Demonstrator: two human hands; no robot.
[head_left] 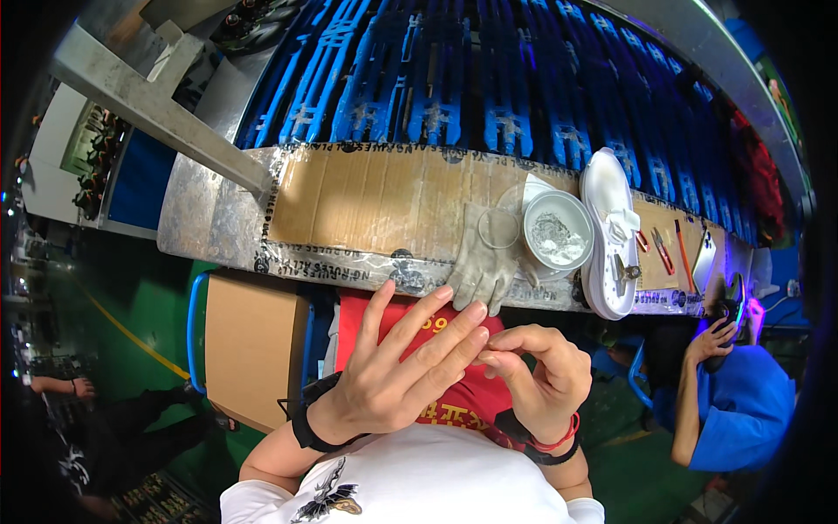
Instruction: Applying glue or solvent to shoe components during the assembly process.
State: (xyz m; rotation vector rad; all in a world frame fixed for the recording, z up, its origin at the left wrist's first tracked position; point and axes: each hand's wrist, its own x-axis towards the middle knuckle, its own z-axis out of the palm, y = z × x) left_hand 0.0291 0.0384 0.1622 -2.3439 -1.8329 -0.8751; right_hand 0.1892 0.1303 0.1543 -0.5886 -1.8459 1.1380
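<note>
My left hand (397, 371) is held above my lap with its back up and its fingers stretched out and spread. My right hand (546, 375) pinches thumb and forefinger together at the tip of the left hand's rightmost visible finger. Whatever lies in the pinch is too small or hidden to make out. Just beyond my fingers, a grey work glove (483, 262) hangs over the bench's front edge. Beside it stands a round white bowl (532, 229) with grey-white powder inside. To its right lies a long white plastic tray (596, 253) with small parts in it.
The bench carries a taped cardboard sheet (358, 196). Red-handled pliers (663, 251) and an orange stick-like tool (683, 253) lie at right. Blue slatted racks (436, 79) fill the back. A cardboard box (253, 349) stands lower left. A co-worker in blue (738, 402) sits at right.
</note>
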